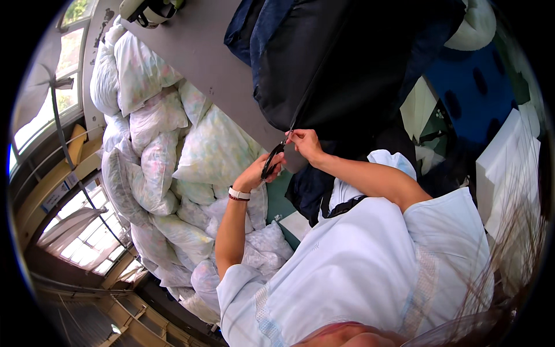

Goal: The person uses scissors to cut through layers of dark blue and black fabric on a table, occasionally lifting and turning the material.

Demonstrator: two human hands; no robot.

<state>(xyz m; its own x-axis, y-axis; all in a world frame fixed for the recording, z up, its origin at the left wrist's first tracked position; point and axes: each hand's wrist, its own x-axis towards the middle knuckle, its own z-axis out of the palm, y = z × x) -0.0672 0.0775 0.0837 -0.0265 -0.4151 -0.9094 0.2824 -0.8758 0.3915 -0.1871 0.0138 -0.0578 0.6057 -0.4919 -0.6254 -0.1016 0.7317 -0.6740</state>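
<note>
My left hand [262, 172] is wrapped round the dark handles of a pair of scissors [270, 166], whose blades point up toward my right hand. Close beside them, the fingers of my right hand [306, 143] are pinched at the lower corner of a large black and navy cloth item [324, 69]. Whether a thread or only the cloth edge lies between those fingertips is too small to make out. The cloth spreads over the grey table [199, 63], its corner hanging near the table's front edge.
Stuffed whitish bags [211, 151] with pale coloured contents are heaped on the left, beside the table. A white and dark object [151, 13] sits at the far table edge. Blue material with dark spots [471, 81] and a white block-like item [506, 156] are at the right.
</note>
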